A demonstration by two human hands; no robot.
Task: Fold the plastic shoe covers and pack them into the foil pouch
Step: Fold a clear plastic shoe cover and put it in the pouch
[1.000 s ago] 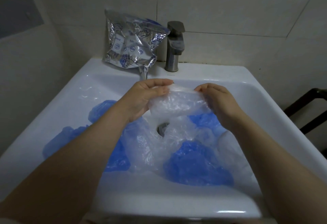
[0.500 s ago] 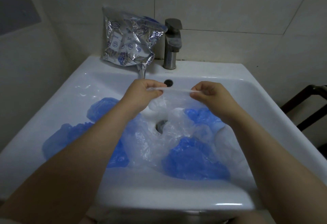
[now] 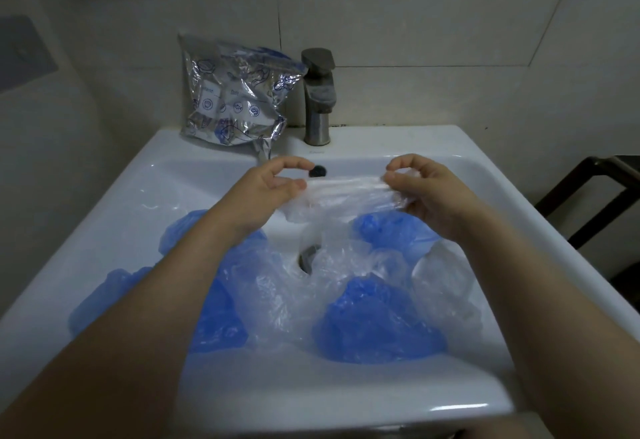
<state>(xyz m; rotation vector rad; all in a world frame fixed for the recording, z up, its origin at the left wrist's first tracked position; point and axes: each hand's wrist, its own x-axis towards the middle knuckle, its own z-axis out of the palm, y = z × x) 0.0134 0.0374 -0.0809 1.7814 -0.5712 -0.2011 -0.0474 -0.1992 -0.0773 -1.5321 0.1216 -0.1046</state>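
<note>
Your two hands have moved farther apart than half a second ago, and the clear shoe cover (image 3: 346,189) that was a thin line between them is now stretched into a wider, taut band above the back of the white sink (image 3: 346,400). Your left hand (image 3: 266,192) pinches its left end between thumb and fingers, and your right hand (image 3: 426,189) has its fingers clamped on the bunched right end. The view has also dipped slightly, so the pouch and tap sit lower in the picture. Below the hands, in the basin, lies a loose heap of shoe covers: about five crumpled blue ones (image 3: 377,324) can be counted, and at least two more clear ones (image 3: 446,286), though the clear film overlaps and the exact number is hard to tell. One silver foil pouch (image 3: 235,92) leans upright against the wall on the sink's back ledge, just left of the single metal tap (image 3: 318,95).
</note>
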